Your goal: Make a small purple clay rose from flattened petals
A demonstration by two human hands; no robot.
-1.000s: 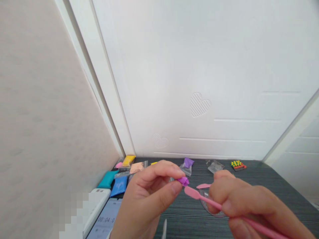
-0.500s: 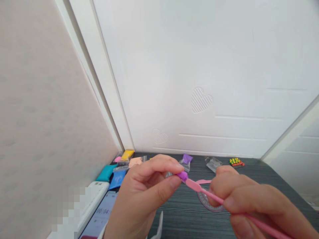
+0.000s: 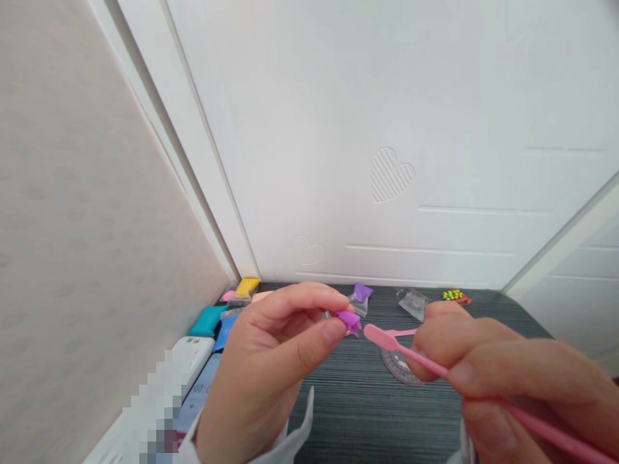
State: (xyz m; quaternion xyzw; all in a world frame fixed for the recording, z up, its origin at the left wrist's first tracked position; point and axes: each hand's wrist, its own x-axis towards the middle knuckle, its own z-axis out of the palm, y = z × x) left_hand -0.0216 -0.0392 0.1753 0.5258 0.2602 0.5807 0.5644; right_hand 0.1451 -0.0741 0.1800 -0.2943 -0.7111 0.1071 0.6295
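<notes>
Between the thumb and forefinger of my left hand (image 3: 285, 361) is a small lump of purple clay (image 3: 349, 320), its free end notched and uneven. My right hand (image 3: 498, 374) grips a pink plastic modelling tool (image 3: 420, 361) like a pen. The tool's flat, rounded blade points at the clay with a small gap between them. Behind the right fingers, part of a second pink tool (image 3: 401, 333) lies on the table, near a clear round plastic disc (image 3: 401, 367) with markings round its edge.
On the dark table (image 3: 358, 406) lie a purple clay packet (image 3: 362, 293), a clear bag (image 3: 412, 303) and a yellow-green-orange clay piece (image 3: 455, 296). Yellow (image 3: 247, 287), teal (image 3: 206, 321) and blue (image 3: 223, 332) packets sit left, beside a phone (image 3: 198, 393) and a white box-like object (image 3: 193, 351). A white panel wall (image 3: 309, 129) stands behind.
The pink blade has come away from the purple clay, leaving a gap. The clay's end now looks more notched. The view has tilted slightly downward or shifted, with the background sitting higher.
</notes>
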